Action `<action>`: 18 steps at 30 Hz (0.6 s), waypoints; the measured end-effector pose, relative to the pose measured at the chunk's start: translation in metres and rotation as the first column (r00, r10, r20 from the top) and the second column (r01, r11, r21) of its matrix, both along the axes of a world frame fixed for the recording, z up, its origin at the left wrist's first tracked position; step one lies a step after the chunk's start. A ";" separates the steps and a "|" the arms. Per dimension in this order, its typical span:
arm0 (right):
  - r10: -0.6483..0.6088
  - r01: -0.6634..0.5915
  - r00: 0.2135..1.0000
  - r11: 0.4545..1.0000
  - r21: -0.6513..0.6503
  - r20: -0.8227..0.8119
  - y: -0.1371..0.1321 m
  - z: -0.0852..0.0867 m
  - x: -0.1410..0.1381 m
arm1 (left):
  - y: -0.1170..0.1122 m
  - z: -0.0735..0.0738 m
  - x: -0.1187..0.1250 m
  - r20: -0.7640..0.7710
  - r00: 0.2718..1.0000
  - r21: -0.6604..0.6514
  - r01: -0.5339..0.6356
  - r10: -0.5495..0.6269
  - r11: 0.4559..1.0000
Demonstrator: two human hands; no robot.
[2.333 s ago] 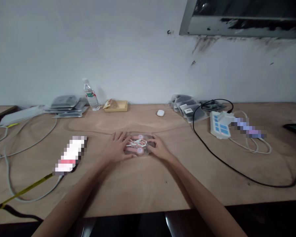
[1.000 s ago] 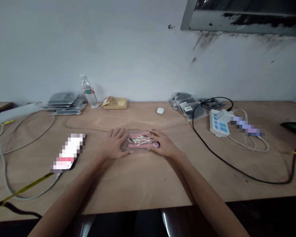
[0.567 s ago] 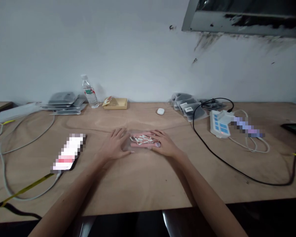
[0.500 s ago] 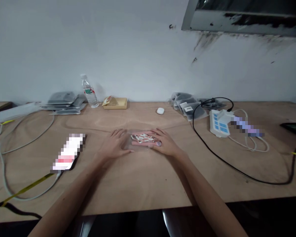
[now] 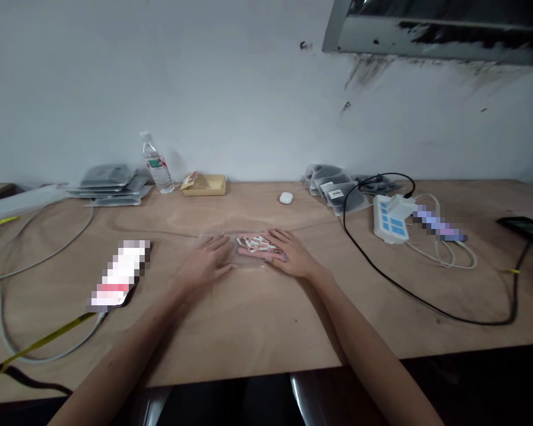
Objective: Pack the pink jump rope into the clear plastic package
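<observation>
A flat clear plastic bag (image 5: pixel 249 265) lies on the table in front of me, with a pink pouch-like item (image 5: pixel 254 254) and several small white sticks (image 5: pixel 255 242) in or under it; I cannot make out their kind. My left hand (image 5: pixel 206 260) rests flat on the bag's left part, fingers stretched forward and thumb pointing right. Over the right end of the pink item lies my right hand (image 5: pixel 294 255), its fingers extended and its thumb along the near edge. That end is partly hidden under the hand.
A phone (image 5: pixel 121 275) on a cable lies left. Along the wall stand bagged dark packs (image 5: pixel 109 184), a water bottle (image 5: pixel 157 165), a shallow yellow box (image 5: pixel 211 185), a white case (image 5: pixel 286 198) and grey packets (image 5: pixel 335 189). To the right are a power strip (image 5: pixel 391 222) and black cable (image 5: pixel 408 300).
My left hand has slid slightly left from the pink item, baring more of the clear bag. The right hand stays at the right end. The whole view has shifted a little.
</observation>
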State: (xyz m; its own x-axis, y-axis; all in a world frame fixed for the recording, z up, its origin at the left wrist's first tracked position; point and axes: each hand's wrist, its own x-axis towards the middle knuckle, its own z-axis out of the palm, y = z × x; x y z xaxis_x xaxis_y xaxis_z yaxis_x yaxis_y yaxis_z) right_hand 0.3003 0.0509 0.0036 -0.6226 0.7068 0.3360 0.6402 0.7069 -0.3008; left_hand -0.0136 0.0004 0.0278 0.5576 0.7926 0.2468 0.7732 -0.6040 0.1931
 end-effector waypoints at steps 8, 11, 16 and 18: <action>-0.034 0.034 0.999 0.999 -0.021 0.001 -0.001 0.005 0.003 | 0.000 0.001 -0.004 -0.067 0.998 -0.044 0.012 -0.015 0.999; -0.090 0.090 0.996 0.996 0.002 0.007 -0.001 0.004 0.005 | 0.001 -0.009 0.001 0.025 0.995 0.032 -0.101 0.100 0.994; -0.164 0.164 0.986 0.986 0.033 0.008 0.001 0.005 0.012 | 0.007 -0.025 0.006 0.122 0.979 0.134 -0.181 0.165 0.974; -0.201 0.201 0.980 0.979 0.025 -0.008 0.001 0.006 0.014 | 0.010 -0.029 0.004 0.142 0.967 0.155 -0.233 0.212 0.960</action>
